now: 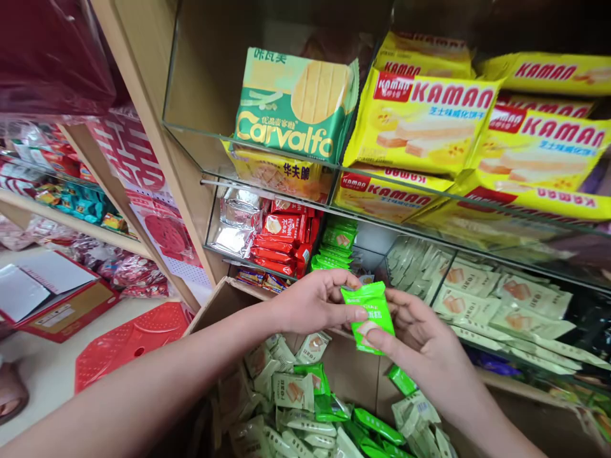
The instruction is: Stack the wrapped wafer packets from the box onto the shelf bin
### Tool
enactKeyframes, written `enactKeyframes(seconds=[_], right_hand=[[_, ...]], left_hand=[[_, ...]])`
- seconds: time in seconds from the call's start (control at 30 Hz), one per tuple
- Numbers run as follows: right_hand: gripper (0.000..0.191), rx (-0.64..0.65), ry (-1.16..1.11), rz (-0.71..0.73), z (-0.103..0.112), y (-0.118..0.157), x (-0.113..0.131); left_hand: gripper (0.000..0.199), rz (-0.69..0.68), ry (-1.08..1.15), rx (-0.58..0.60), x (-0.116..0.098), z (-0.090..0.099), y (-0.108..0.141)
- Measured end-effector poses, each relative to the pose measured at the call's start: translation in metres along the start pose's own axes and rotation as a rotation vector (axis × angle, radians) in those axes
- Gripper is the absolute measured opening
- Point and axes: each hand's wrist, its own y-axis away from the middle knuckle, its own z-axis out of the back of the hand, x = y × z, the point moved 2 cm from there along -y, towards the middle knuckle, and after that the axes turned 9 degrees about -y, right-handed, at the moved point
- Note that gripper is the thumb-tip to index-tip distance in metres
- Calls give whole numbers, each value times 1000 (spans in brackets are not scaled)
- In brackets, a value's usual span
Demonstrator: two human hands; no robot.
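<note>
Both my hands meet over an open cardboard box (382, 385). My left hand (319, 304) pinches the left side of a bright green packet (368, 317), thumb on its front. Its right side is gripped by my right hand (413, 331), with the thumb across the lower front. Loose pale green packets (293, 389) and more bright green packets (377, 425) lie in the box below. Just behind my hands, a shelf compartment holds stacked green packets (338, 242).
Clear-fronted shelves hold yellow wafer packs (422, 124), a green Carvalfa pack (293, 105), red packets (281, 238) and pale packets (515, 299). At left are a red plastic stool (133, 340), a red-and-white box (52, 296) and part of a foot (10, 391).
</note>
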Motion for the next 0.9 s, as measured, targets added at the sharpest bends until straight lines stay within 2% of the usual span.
enactKeyframes(seconds=[0.13, 0.27, 0.37, 0.47, 0.53, 0.6, 0.67, 0.77, 0.9], right_hand=[[28, 62, 99, -46, 5, -3, -6], [34, 68, 134, -50, 15, -10, -2], [40, 119, 213, -79, 21, -20, 4], [44, 139, 295, -57, 27, -41, 7], [45, 48, 317, 9, 32, -64, 6], [41, -67, 453, 103, 33, -93, 4], [35, -120, 662, 179, 26, -122, 1], [31, -97, 847, 227, 7, -156, -3], [25, -97, 967, 305, -13, -171, -9]], left_hand=[[40, 20, 69, -39, 0, -3, -1], [35, -45, -10, -139, 3, -3, -4], [39, 26, -67, -184, 10, 0, -8], [37, 84, -277, -324, 13, 4, -9], [30, 74, -509, -421, 9, 5, -6], [26, 49, -705, -412, 5, 3, -3], [22, 23, -847, -346, 3, 0, -1], [15, -3, -975, -310, 2, -3, 2], [13, -33, -1029, -311, 3, -2, 4]])
